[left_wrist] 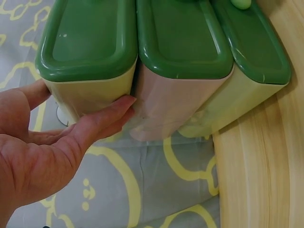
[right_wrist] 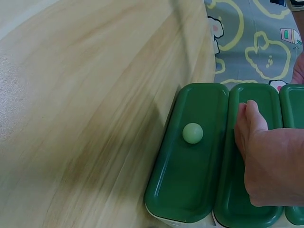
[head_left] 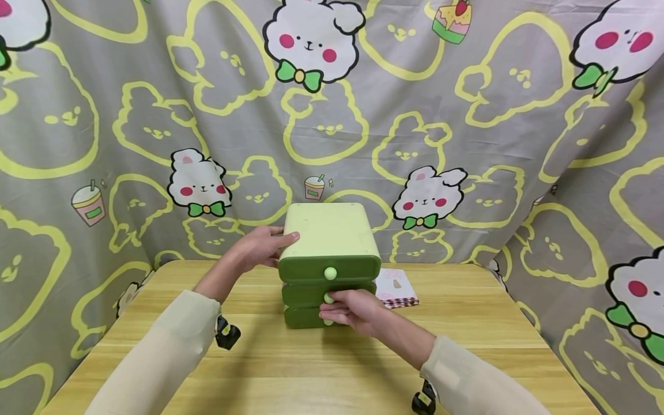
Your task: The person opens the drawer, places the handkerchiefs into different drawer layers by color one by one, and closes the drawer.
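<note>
A small three-drawer box [head_left: 332, 230] with a pale yellow-green top and dark green drawer fronts stands on the table. Against its left side rests my left hand [head_left: 261, 246], thumb over the top edge; in the left wrist view, its fairly straight fingers [left_wrist: 102, 118] lie along the side wall. My right hand [head_left: 358, 311] is at the middle drawer, pinching its round light green knob [head_left: 329, 298] between thumb and fingers. In the right wrist view that hand [right_wrist: 270, 159] hides the middle knob, while the bottom drawer's knob [right_wrist: 193, 133] shows. All drawer fronts sit close to the box.
Behind the box's right side lies a folded white cloth or paper [head_left: 396, 286] with a checked edge. The wooden table [head_left: 249, 363] extends around the box. A grey curtain [head_left: 332, 138] with cartoon prints hangs at the back and sides.
</note>
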A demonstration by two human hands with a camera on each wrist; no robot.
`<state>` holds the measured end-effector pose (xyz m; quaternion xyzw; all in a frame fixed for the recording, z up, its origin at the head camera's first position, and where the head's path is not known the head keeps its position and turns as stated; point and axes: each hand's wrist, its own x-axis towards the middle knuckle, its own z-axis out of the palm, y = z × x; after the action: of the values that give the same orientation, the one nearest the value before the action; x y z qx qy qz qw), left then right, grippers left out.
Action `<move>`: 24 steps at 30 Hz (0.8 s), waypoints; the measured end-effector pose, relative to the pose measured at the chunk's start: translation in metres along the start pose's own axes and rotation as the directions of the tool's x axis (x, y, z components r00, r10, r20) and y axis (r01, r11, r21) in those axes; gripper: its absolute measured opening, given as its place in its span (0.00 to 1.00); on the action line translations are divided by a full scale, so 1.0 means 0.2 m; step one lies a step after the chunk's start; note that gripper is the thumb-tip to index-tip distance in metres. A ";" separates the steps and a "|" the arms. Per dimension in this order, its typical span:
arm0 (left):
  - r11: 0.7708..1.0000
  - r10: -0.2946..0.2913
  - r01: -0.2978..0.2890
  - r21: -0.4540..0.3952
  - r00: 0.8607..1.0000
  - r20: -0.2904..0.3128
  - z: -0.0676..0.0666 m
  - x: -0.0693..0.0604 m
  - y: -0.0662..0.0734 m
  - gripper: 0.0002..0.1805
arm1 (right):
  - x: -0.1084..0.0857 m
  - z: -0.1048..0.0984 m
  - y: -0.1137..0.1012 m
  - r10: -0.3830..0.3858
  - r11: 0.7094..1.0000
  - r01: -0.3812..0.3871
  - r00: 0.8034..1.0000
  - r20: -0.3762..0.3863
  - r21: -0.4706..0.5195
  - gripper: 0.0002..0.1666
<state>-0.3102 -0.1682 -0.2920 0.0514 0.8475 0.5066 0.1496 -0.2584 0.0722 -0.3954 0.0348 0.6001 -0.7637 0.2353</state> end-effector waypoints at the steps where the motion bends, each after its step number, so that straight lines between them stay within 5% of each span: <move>1: 1.000 0.001 -0.001 0.002 1.000 0.002 0.00 0.00 0.00 0.42 | 0.00 0.00 0.00 -0.002 1.000 0.002 1.000 0.001 0.000 0.17; 24: 1.000 -0.007 0.007 0.006 1.000 0.003 0.00 0.00 0.00 0.43 | 0.01 -0.03 0.00 0.002 0.997 0.004 0.997 0.073 -0.072 0.18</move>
<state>-0.3094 -0.1680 -0.2917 0.0494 0.8490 0.5035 0.1523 -0.2619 0.0783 -0.3972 -0.0021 0.6182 -0.7425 0.2579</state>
